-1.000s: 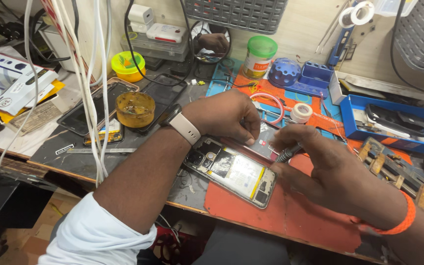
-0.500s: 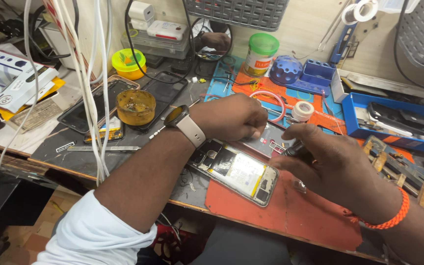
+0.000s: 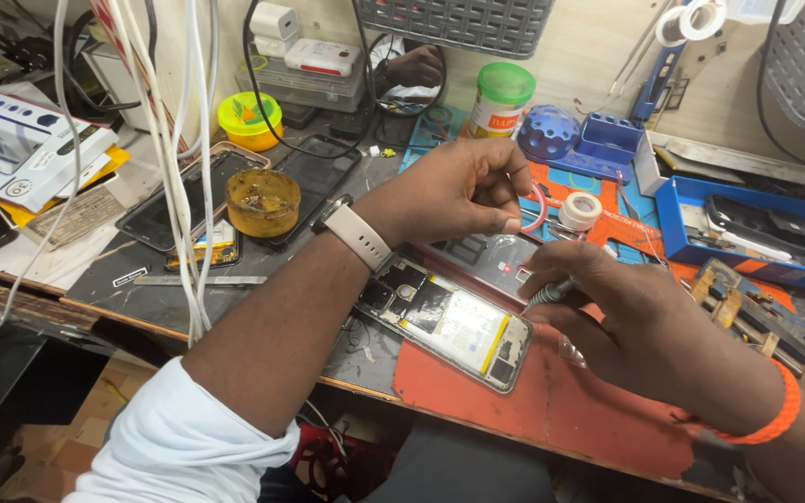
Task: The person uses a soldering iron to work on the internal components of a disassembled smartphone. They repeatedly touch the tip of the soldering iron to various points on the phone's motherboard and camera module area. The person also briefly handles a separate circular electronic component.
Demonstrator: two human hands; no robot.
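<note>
An opened phone (image 3: pixel 449 321) with its circuit board and battery exposed lies on a red work mat (image 3: pixel 561 401). My left hand (image 3: pixel 463 191), with a pale watch on the wrist, hovers above the phone's far end, thumb and fingers pinched together; whether something tiny sits between them I cannot tell. My right hand (image 3: pixel 645 326), an orange band at its wrist, grips a thin grey-handled tool (image 3: pixel 544 294) just right of the phone. A dark back cover (image 3: pixel 496 261) lies beside the phone under my left hand.
White cables (image 3: pixel 174 158) hang at the left. A yellow flux tub (image 3: pixel 261 200), spare phones (image 3: pixel 188 196), a roll of tape (image 3: pixel 579 210), a green-lidded jar (image 3: pixel 500 98), a blue organiser (image 3: pixel 575 140) and a blue tray (image 3: pixel 747 233) crowd the bench.
My left hand has lifted slightly off the phone and pinched its fingers. My right hand has shifted a little right, still gripping the tool.
</note>
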